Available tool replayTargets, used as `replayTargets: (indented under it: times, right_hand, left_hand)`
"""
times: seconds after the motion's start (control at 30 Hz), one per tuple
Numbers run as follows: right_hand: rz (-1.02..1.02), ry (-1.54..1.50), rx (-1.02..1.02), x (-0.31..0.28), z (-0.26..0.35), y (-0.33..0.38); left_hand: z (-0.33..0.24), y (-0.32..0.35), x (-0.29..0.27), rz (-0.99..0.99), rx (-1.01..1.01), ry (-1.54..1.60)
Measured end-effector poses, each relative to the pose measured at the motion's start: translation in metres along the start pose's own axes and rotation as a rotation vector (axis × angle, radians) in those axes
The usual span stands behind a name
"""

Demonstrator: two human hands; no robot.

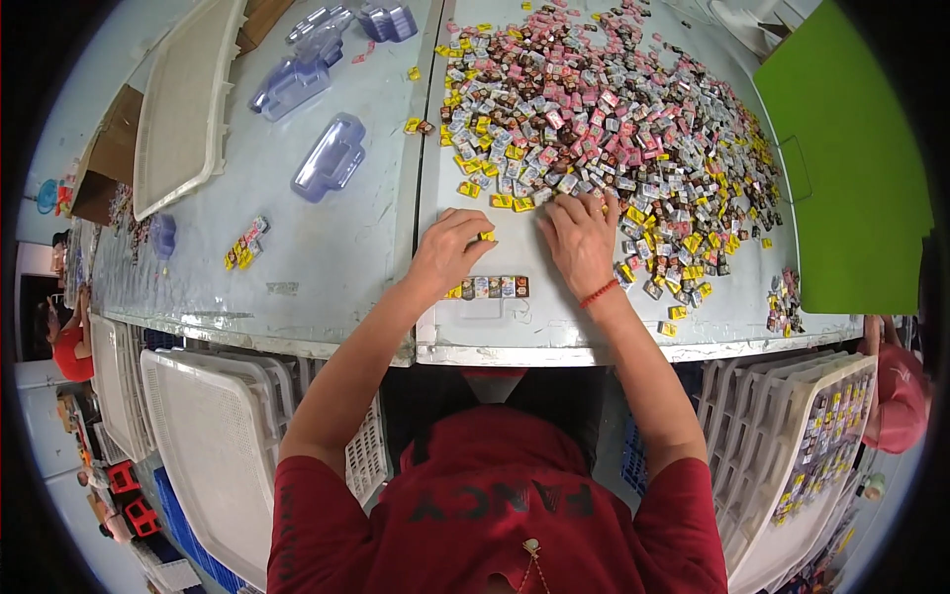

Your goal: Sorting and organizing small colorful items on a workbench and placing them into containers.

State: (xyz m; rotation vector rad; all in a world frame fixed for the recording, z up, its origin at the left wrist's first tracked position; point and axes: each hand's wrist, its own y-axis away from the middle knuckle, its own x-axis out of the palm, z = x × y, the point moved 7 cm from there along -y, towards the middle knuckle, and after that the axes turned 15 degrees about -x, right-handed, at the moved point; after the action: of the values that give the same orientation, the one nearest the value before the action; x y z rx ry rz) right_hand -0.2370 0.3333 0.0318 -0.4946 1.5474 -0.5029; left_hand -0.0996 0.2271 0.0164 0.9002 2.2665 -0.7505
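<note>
My left hand [450,252] pinches a small yellow printed block [487,236] between thumb and fingers, above the table just left of the pile's near edge. My right hand [582,238], with a red beaded bracelet at the wrist, has its fingers bent down at the near edge of a wide pile of small printed blocks [594,119]. Whatever lies under its fingertips is hidden. The blocks are yellow, pink, white and dark brown. Between my forearms a clear plastic tray [483,310] lies near the table edge, with a row of blocks [500,287] along its far side.
Clear moulded trays [330,158] and a small group of blocks [245,246] lie on the left table. A white plastic crate [183,109] stands beyond them. A green panel [851,158] rises at right. Stacked white crates [213,436] flank me; other people work at both sides.
</note>
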Motion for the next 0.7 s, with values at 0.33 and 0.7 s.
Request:
replayTargets:
  times: [0.33, 0.7]
  right_hand:
    - [0.273, 0.238, 0.021, 0.041, -0.047, -0.061]
    - [0.069, -0.162, 0.082, -0.037, -0.022, -0.001]
  left_hand:
    - [0.004, -0.007, 0.004, 0.086, -0.108, 0.06]
    - [-0.008, -0.045, 0.011, 0.113, -0.135, 0.219]
